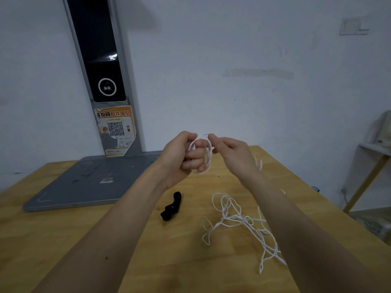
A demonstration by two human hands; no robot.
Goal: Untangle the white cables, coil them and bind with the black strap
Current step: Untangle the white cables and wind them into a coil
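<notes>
White cables [239,220] look thin, light and limp, so I judge they will slide and snag rather than hold shape. My left hand [182,157] makes the grip: fingers curled, a small coil [208,157] looped round them. Beside it, my right hand [230,153] pinches the strand feeding the coil. Below both, the remaining tangle lies on the surface [63,240], the black strap [171,206] left of it. I'd take hold near free ends.
</notes>
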